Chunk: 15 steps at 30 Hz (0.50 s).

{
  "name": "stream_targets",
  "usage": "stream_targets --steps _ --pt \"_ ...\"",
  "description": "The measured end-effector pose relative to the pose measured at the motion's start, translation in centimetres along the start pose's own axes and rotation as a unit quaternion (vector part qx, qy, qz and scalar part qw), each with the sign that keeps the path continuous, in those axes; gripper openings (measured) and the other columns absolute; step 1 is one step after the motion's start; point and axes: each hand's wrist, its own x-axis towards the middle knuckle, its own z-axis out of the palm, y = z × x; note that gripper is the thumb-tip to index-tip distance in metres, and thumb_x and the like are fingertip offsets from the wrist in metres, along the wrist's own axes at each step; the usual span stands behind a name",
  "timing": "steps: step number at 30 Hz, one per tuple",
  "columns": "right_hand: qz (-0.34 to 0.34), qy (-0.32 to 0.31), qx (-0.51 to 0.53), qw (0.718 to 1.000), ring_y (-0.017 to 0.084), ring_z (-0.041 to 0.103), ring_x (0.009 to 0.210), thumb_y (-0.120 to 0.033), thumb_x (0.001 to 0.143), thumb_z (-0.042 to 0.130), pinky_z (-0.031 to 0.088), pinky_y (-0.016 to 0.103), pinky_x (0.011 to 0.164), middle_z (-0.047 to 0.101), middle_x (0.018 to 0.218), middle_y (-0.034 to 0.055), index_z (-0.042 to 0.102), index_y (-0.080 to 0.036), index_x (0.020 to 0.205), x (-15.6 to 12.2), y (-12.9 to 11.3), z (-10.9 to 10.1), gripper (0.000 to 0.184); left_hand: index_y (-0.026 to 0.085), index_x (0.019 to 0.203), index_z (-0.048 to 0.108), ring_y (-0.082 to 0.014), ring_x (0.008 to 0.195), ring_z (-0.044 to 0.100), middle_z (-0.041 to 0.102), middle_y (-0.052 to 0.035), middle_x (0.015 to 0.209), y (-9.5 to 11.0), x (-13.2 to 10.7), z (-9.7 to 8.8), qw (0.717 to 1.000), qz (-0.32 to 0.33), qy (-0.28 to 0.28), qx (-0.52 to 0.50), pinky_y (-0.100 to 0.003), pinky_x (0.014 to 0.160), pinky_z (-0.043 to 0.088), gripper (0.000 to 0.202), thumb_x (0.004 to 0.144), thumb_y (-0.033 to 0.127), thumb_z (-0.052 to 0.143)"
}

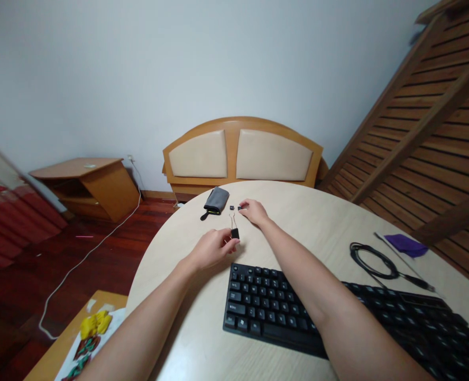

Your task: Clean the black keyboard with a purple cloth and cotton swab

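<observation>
My left hand (216, 247) pinches a black binder clip (235, 233), whose wire handle points away from me over the table. Farther off, my right hand (254, 211) has its fingertips closed on a small black piece (240, 207), too small to name. Just left of those fingertips lies another small black piece (231, 208). A folded grey cloth pouch (217, 199) with a dark loop rests beyond my left hand. Below my right forearm is a black keyboard (258, 301), partly hidden by that arm.
On the right of the round table (297, 211) lie a coiled black cable (373, 262), a thin rod and a purple cloth (406, 245). A headboard (240, 153) stands behind the table. At lower left, a low stand holds yellow items (95, 324).
</observation>
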Motion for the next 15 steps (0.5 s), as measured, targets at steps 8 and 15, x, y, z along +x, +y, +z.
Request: stream_targets --steps 8,15 --pt "0.012 0.004 -0.012 1.000 0.018 0.069 0.093 -0.028 0.080 0.075 0.050 0.026 0.083 0.077 0.101 0.0028 0.075 -0.024 0.096 0.06 -0.32 0.32 0.017 0.019 0.078 0.060 -0.0184 0.067 0.067 0.073 -0.0051 0.075 0.12 -0.04 -0.12 1.000 0.002 0.000 -0.006 -0.026 0.061 0.044 0.032 0.096 0.044 0.051" --pt "0.004 -0.015 -0.018 1.000 0.016 0.068 0.097 -0.027 0.082 0.073 0.048 0.025 0.085 0.076 0.104 0.0025 0.072 -0.024 0.100 0.00 -0.60 0.30 0.019 0.019 0.079 0.062 -0.0183 0.065 0.065 0.072 -0.0054 0.074 0.14 -0.05 -0.21 1.000 0.001 0.000 -0.007 -0.026 0.060 0.043 0.030 0.096 0.043 0.052"
